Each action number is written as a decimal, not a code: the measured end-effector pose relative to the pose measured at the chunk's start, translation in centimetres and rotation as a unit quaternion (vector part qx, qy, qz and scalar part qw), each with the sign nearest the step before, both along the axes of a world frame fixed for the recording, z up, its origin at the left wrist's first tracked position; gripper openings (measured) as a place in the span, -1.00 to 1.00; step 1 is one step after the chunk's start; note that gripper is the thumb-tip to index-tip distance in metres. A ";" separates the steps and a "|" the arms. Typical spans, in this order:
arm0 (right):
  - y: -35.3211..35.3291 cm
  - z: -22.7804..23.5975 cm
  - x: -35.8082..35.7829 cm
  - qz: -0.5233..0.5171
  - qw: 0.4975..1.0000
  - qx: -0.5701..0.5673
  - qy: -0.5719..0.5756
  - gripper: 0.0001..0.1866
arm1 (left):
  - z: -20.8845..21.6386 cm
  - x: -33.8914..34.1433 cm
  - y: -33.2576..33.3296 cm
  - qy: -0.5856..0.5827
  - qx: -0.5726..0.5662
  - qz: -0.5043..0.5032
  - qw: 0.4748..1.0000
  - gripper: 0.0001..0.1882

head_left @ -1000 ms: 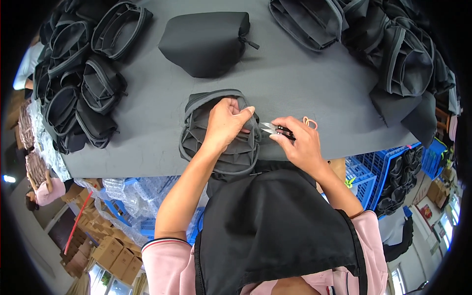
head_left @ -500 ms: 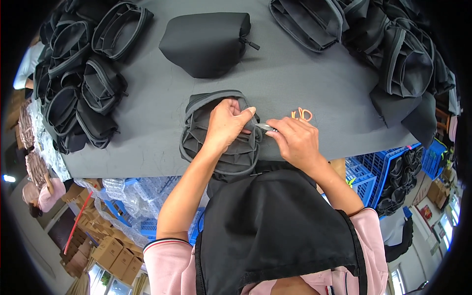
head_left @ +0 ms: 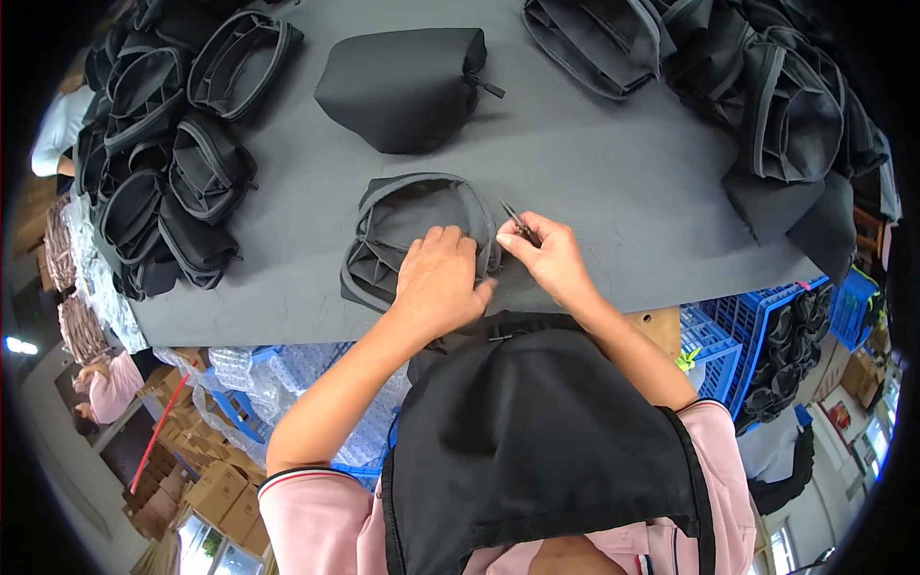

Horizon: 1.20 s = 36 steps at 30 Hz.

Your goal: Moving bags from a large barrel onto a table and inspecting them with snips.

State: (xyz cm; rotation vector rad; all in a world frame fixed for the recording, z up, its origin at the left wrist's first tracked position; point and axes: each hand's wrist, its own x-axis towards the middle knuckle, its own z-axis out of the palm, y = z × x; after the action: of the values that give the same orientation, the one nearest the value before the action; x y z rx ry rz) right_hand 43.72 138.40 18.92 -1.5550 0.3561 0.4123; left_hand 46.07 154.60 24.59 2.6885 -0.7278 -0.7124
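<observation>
An open black zip pouch [head_left: 422,203] with inner dividers lies near the front edge of the table. My left hand [head_left: 439,280] rests over its near part, fingers stretched out and lying flat. Just right of the pouch rim, my right hand [head_left: 554,261] is closed around small scissors [head_left: 520,225]. Their thin blades point up and to the left, apart from the pouch, while the handles are hidden in the hand. Farther back stands a closed, filled-out black pouch [head_left: 402,88] with a zip pull on its right side.
Open black pouches [head_left: 134,216] are heaped at the left of the grey table [head_left: 613,172]. More pouches [head_left: 795,115] pile up at the right. Blue crates [head_left: 757,326], bubble wrap [head_left: 249,383] and cardboard boxes [head_left: 216,491] stand below. Another person [head_left: 115,385] is at far left.
My left hand has come out of the pouch's opening and down onto its near part. In my right hand the scissors have turned, blades now away from the rim and orange handles out of sight.
</observation>
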 end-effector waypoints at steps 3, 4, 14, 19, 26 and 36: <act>-0.4 -0.4 -0.5 0.045 0.997 -0.041 0.037 -0.81 | -0.9 0.2 0.2 0.012 0.007 0.010 1.000 -0.69; -0.3 -0.3 -1.0 0.046 0.997 -0.042 0.037 -0.81 | -1.2 0.4 0.0 0.026 0.014 0.015 0.999 -0.75; 1.3 -2.0 -1.3 -0.085 0.992 0.052 0.075 -0.86 | -1.7 2.2 -0.9 0.145 -0.090 0.235 0.957 -0.80; 1.5 -2.4 -0.7 -0.098 0.990 0.046 0.093 -0.87 | -3.4 1.5 -1.4 0.079 -0.108 0.275 0.952 -0.80; 0.9 -2.0 0.0 -0.102 0.977 0.121 0.140 -0.84 | -4.4 1.2 -1.2 0.053 -0.141 0.284 0.947 -0.81; 0.0 -2.5 0.6 -0.061 0.974 0.149 0.158 -0.89 | -4.6 2.1 -1.3 0.113 -0.140 0.318 0.931 -0.75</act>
State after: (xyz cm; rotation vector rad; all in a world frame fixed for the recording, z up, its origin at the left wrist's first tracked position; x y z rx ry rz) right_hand 44.29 138.39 16.38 -1.1674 0.6032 0.5913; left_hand 48.18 153.32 19.96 2.3102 0.1093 -0.6605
